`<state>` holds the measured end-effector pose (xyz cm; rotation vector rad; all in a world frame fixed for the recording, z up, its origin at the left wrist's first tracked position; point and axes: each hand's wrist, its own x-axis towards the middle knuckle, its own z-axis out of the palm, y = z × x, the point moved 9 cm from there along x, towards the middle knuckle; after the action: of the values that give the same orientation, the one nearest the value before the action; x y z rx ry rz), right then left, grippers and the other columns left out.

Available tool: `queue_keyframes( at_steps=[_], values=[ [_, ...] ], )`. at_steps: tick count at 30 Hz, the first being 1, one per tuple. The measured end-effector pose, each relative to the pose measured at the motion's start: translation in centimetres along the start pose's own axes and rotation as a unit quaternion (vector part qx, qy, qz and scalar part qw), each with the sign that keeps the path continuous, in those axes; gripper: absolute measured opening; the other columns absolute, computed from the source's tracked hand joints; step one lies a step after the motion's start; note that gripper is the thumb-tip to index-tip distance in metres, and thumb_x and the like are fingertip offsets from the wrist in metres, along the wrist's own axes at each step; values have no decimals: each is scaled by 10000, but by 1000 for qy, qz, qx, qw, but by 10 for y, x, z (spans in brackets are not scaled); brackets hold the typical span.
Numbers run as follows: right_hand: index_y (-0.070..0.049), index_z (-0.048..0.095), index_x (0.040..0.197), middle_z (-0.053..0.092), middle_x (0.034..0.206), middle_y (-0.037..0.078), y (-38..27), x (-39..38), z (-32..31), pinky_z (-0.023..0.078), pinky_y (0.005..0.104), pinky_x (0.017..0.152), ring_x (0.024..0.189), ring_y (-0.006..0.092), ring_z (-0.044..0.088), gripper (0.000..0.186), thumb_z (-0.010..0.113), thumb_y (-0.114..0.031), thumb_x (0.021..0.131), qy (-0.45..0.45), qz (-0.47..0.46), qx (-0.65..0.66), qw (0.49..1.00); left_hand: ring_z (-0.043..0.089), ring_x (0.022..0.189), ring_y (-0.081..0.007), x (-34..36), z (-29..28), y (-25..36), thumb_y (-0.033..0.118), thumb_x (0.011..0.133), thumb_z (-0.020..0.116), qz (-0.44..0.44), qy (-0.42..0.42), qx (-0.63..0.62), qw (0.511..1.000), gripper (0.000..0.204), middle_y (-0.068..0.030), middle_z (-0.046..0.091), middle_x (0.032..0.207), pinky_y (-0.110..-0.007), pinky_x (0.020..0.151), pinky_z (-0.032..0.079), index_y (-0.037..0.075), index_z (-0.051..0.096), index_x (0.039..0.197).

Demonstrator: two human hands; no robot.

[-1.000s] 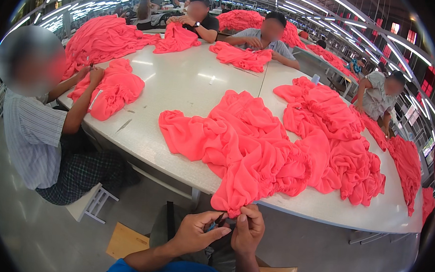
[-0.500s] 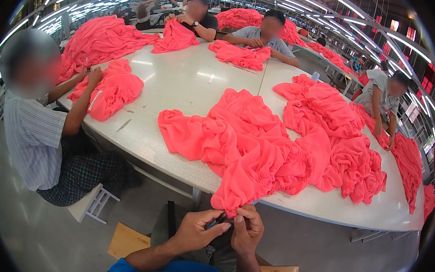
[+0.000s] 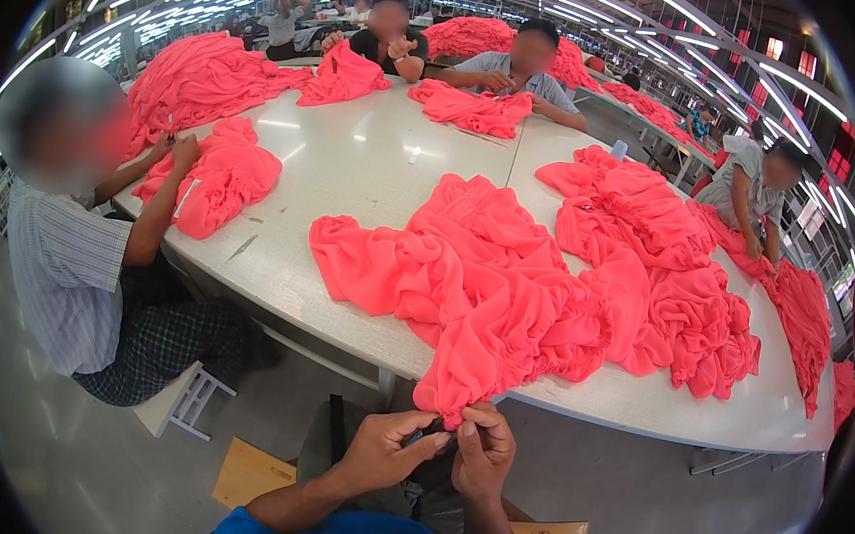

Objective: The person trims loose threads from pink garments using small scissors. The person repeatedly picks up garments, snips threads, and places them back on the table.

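Hanging over the near edge of the table, a pink garment lies bunched on the top, its lowest end drawn down to the person's two hands. The right hand pinches that end between thumb and fingers. Just beside it, the left hand curls round a small dark tool, mostly hidden by the fingers. Against the garment's right side lies a pink heap, with a cup near its far end. To the left, a seated co-worker handles a pink piece; beyond it rises a large pile.
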<state>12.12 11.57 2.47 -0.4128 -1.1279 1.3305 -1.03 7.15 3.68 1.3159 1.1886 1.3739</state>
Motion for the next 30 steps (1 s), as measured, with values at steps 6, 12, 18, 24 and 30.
queue_keyframes(
  at_steps=[6,12,18,24,30],
  values=[
    [26,646,1093,594,1059,71,3,-1,-2,437,257,861,932,116,556,141,629,-17,960,8,7,10,1000,648,751,-68,-1,1,-5,54,937,667,-8,0,-17,1000,162,-57,709,853,-210,672,528,-48,674,1062],
    [18,618,1105,602,1077,69,13,-3,-10,440,266,877,953,119,564,142,612,-21,969,49,55,72,995,643,804,-85,-6,-4,0,51,914,692,58,5,59,997,235,-75,702,907,-226,711,522,-32,652,1131],
    [-1,586,1107,607,1095,75,18,-3,-12,459,270,864,958,124,578,131,586,-13,977,45,77,137,987,564,715,-71,-7,-18,12,32,861,726,128,67,40,989,236,-65,662,935,-219,632,466,8,661,1086],
    [-20,565,1100,609,1123,82,14,-2,-6,479,248,820,966,114,600,113,561,-11,987,20,59,118,991,555,689,-90,6,-17,31,25,807,781,154,70,62,984,255,-61,644,998,-227,601,458,37,677,1039],
    [-5,589,1117,584,1117,84,18,-6,-12,462,292,878,997,136,567,166,595,31,955,23,64,119,991,581,680,-139,11,-8,38,6,782,794,171,31,106,979,216,-84,632,906,-257,585,473,31,675,961]
  ],
)
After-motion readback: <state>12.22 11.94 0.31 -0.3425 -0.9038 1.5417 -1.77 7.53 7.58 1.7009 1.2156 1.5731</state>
